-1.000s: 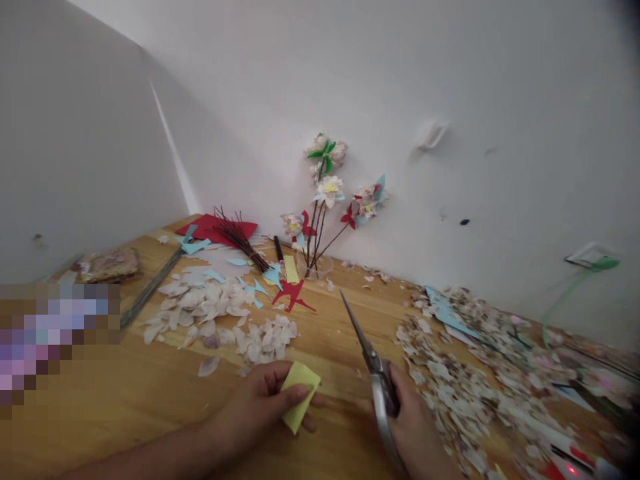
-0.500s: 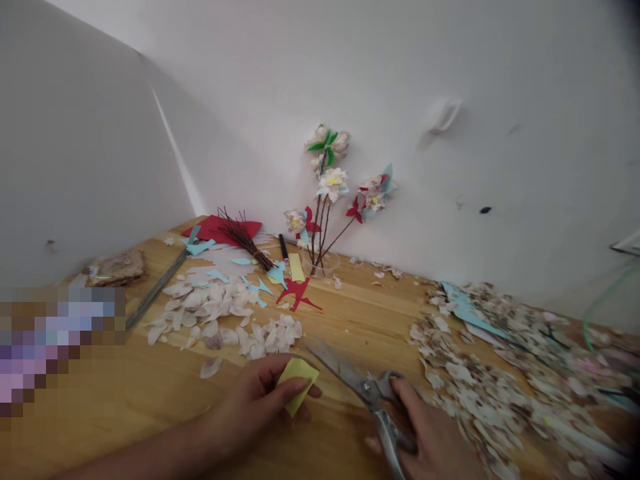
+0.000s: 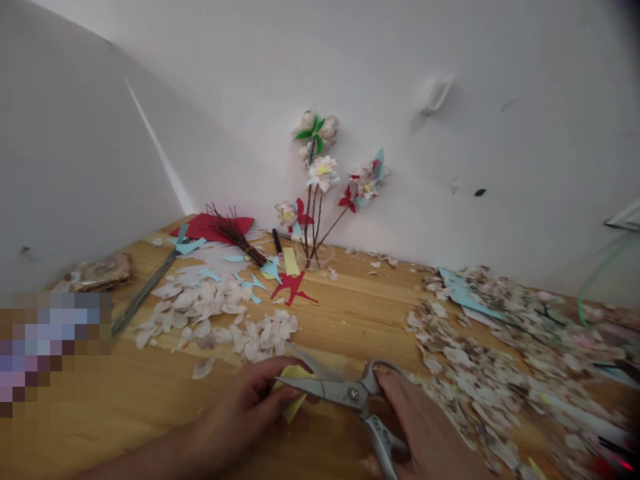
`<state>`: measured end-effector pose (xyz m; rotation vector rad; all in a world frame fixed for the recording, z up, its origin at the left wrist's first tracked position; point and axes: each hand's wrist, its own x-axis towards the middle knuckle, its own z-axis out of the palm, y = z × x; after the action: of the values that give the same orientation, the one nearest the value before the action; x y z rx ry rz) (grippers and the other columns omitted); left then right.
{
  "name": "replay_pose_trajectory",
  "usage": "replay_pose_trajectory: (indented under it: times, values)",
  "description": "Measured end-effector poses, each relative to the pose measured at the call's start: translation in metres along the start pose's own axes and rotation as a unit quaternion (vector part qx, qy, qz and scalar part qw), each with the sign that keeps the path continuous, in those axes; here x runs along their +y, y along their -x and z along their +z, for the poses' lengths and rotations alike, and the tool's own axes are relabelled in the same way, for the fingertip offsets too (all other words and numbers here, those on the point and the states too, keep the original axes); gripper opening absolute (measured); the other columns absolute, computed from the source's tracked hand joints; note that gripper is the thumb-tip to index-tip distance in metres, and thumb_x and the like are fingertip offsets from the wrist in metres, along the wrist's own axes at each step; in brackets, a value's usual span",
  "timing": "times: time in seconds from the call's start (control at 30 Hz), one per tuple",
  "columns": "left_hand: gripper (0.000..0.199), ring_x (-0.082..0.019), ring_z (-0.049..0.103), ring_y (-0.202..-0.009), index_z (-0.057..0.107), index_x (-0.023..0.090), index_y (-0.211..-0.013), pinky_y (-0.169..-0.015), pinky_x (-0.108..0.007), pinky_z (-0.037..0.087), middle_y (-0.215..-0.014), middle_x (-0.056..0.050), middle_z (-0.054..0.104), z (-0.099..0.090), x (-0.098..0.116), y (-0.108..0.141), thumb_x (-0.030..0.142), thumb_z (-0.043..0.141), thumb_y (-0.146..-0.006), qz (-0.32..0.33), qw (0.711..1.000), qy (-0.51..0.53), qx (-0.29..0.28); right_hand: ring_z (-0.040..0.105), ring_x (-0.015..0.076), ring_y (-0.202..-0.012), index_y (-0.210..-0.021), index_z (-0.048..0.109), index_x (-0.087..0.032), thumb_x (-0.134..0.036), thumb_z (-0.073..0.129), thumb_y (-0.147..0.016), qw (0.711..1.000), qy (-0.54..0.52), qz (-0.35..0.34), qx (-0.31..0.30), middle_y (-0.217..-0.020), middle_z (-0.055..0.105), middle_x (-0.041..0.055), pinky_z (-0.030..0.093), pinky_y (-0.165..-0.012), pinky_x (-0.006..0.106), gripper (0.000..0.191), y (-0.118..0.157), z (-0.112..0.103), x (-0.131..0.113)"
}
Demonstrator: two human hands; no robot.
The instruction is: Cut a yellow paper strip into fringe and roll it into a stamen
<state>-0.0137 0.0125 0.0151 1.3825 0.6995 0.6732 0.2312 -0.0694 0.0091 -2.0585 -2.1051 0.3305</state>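
Head view, as I stand in the room. Item: scissors (image 3: 355, 393), held in the right hand (image 3: 425, 420) over the near middle of the table (image 3: 350, 317). Long axis from the handles at near right to the tips, which point left and slightly far; blades parted, the far one blurred. Right fingers wrapped about the handles. Item: yellow paper (image 3: 295, 406), in the left hand (image 3: 253, 397), left of the scissors' pivot. Long axis roughly near to far, crossed in front by the near blade; whether the two touch, I cannot tell. Left thumb and fingers clamped on the yellow paper. Farther left: white petals (image 3: 210, 300); twigs (image 3: 240, 237), tied end toward near right. Far middle: flowers (image 3: 323, 172), stems in a clear cup (image 3: 327, 255). Right: browned petals (image 3: 465, 380), spread near to far.
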Motion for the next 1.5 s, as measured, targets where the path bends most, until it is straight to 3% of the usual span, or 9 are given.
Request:
replay_pose_trajectory:
  times: [0.1, 0.3, 0.47, 0.6, 0.77, 0.97, 1.2, 1.33, 1.5]
  values:
    - [0.025, -0.013, 0.052, -0.065, 0.067, 0.024, -0.087, -0.048, -0.017, 0.047, -0.079, -0.001, 0.06, 0.0, -0.001, 0.0, 0.044, 0.056, -0.076, -0.002, 1.0, 0.001, 0.01, 0.042, 0.0319, -0.119, -0.126, 0.045, -0.013, -0.033, 0.065, -0.06, 1.0, -0.007, 0.005, -0.013, -0.132, 0.045, 0.0153, 0.036, -0.098, 0.045, 0.072, 0.0, -0.004, -0.004]
    - [0.025, -0.013, 0.053, -0.065, 0.069, 0.024, -0.084, -0.049, -0.017, 0.047, -0.077, -0.002, 0.06, 0.0, -0.001, 0.0, 0.044, 0.054, -0.078, 0.004, 1.0, -0.018, 0.009, 0.046, 0.0325, -0.116, -0.122, 0.049, -0.018, -0.029, 0.065, -0.057, 1.0, -0.018, 0.001, 0.02, -0.128, 0.05, 0.0127, 0.04, -0.094, 0.045, 0.068, 0.001, -0.003, -0.003]
    - [0.023, -0.014, 0.055, -0.066, 0.068, 0.025, -0.085, -0.049, -0.019, 0.048, -0.079, -0.002, 0.062, 0.0, -0.003, 0.0, 0.042, 0.056, -0.077, -0.003, 1.0, -0.011, 0.008, 0.044, 0.0336, -0.117, -0.124, 0.046, -0.014, -0.036, 0.065, -0.057, 1.0, -0.012, 0.016, -0.007, -0.13, 0.047, 0.0152, 0.038, -0.096, 0.046, 0.073, 0.0, -0.008, -0.008]
    - [0.021, -0.013, 0.056, -0.064, 0.068, 0.026, -0.086, -0.049, -0.02, 0.049, -0.079, -0.001, 0.06, 0.0, -0.005, 0.0, 0.04, 0.056, -0.078, -0.005, 1.0, 0.004, 0.006, 0.044, 0.0314, -0.116, -0.123, 0.046, -0.013, -0.031, 0.061, -0.061, 0.999, -0.011, 0.02, -0.029, -0.129, 0.047, 0.0156, 0.037, -0.096, 0.044, 0.067, -0.003, -0.013, -0.013]
    - [0.021, -0.013, 0.056, -0.064, 0.068, 0.023, -0.083, -0.048, -0.018, 0.047, -0.075, -0.001, 0.059, 0.0, -0.003, -0.001, 0.04, 0.058, -0.076, -0.003, 1.0, 0.005, 0.011, 0.051, 0.0304, -0.108, -0.118, 0.049, -0.019, -0.032, 0.061, -0.061, 0.999, -0.035, 0.017, -0.016, -0.121, 0.055, 0.0129, 0.042, -0.089, 0.04, 0.06, -0.002, -0.012, -0.013]
    - [0.019, -0.013, 0.057, -0.064, 0.068, 0.023, -0.082, -0.051, -0.018, 0.047, -0.074, -0.001, 0.063, 0.0, -0.004, -0.002, 0.038, 0.057, -0.078, 0.019, 1.0, 0.014, 0.01, 0.059, 0.0232, -0.084, -0.098, 0.055, -0.027, -0.029, 0.056, -0.066, 0.997, -0.073, 0.001, -0.008, -0.094, 0.065, 0.0048, 0.044, -0.071, 0.029, 0.032, -0.001, -0.007, -0.01]
    - [0.02, -0.01, 0.06, -0.059, 0.066, 0.022, -0.086, -0.048, -0.017, 0.046, -0.084, -0.001, 0.065, 0.0, -0.004, -0.001, 0.038, 0.055, -0.079, 0.002, 0.999, 0.044, -0.011, 0.057, 0.0231, -0.086, -0.101, 0.052, -0.026, -0.029, 0.057, -0.067, 0.997, -0.065, 0.019, -0.033, -0.096, 0.063, 0.005, 0.041, -0.071, 0.029, 0.035, -0.001, -0.012, -0.013]
    - [0.022, -0.01, 0.061, -0.059, 0.065, 0.021, -0.085, -0.047, -0.017, 0.046, -0.083, -0.002, 0.066, 0.0, -0.003, 0.0, 0.04, 0.056, -0.078, -0.009, 0.999, 0.051, -0.012, 0.056, 0.0224, -0.081, -0.094, 0.051, -0.025, -0.031, 0.061, -0.064, 0.996, -0.05, 0.024, -0.065, -0.091, 0.063, 0.0034, 0.039, -0.068, 0.029, 0.032, -0.003, -0.018, -0.017]
    - [0.024, -0.01, 0.06, -0.059, 0.066, 0.019, -0.081, -0.048, -0.017, 0.046, -0.082, -0.003, 0.067, -0.002, 0.001, 0.0, 0.042, 0.057, -0.077, -0.017, 0.999, 0.047, -0.02, 0.055, 0.0223, -0.078, -0.088, 0.048, -0.025, -0.031, 0.062, -0.062, 0.997, -0.044, 0.018, -0.06, -0.089, 0.062, 0.0031, 0.037, -0.066, 0.029, 0.029, -0.005, -0.021, -0.02]
